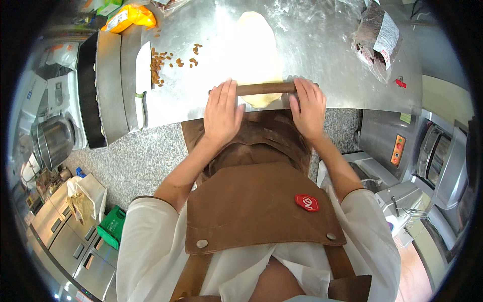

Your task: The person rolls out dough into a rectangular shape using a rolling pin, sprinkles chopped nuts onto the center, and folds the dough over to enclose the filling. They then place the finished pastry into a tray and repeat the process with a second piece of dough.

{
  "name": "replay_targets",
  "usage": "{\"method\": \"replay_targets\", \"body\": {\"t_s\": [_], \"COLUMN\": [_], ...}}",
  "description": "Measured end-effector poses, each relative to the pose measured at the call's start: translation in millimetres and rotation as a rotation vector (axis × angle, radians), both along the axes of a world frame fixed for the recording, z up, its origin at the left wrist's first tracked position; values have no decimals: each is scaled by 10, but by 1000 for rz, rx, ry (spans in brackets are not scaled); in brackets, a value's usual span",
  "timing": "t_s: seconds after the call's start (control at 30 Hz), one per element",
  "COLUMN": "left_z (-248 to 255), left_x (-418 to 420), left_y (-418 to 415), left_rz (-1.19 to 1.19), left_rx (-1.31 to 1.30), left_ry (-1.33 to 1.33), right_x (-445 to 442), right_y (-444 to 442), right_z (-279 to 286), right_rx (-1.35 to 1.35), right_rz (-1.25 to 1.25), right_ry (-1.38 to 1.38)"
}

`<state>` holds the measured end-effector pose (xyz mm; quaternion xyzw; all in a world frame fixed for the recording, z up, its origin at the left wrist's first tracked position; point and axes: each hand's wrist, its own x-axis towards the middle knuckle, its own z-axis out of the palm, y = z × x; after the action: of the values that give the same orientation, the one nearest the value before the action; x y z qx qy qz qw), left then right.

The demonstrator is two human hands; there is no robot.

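Note:
A brown wooden rolling pin (264,88) lies across the near end of a long oval sheet of pale dough (260,56). My left hand (223,113) rests on the pin's left end, fingers laid over it. At the right end, my right hand (310,109) covers the pin in the same way. The dough stretches away from me over the steel table (320,68), and its near tip shows between the pin and the table's front edge. Glare whitens much of the dough's surface.
Left of the dough lie brown raisins or nuts (156,68) and a broad knife with a white handle (140,109). Beyond them is an orange bag (132,18); a tray (109,87) stands further left. A plastic bag with dark contents (373,41) and a red clip (401,82) lie right.

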<state>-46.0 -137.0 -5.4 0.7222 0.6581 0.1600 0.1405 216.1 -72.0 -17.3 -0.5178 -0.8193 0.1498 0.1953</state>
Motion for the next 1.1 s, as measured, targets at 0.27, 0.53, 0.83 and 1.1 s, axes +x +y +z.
{"method": "replay_targets", "body": {"t_s": [0.27, 0.53, 0.83, 1.1], "left_z": [-368, -308, -98, -418], "left_x": [-247, -56, -74, 857], "left_y": [888, 116, 410, 644], "left_rz": [83, 26, 228, -110], "left_rx": [319, 176, 249, 88], "left_ry": [187, 144, -351, 48], "right_x": [-285, -64, 341, 510], "right_y": [755, -50, 63, 576], "right_z": [-165, -183, -157, -487], "right_rx": [281, 167, 15, 307], "right_rz": [-57, -25, -4, -553], "right_ry": [-126, -169, -236, -266]}}
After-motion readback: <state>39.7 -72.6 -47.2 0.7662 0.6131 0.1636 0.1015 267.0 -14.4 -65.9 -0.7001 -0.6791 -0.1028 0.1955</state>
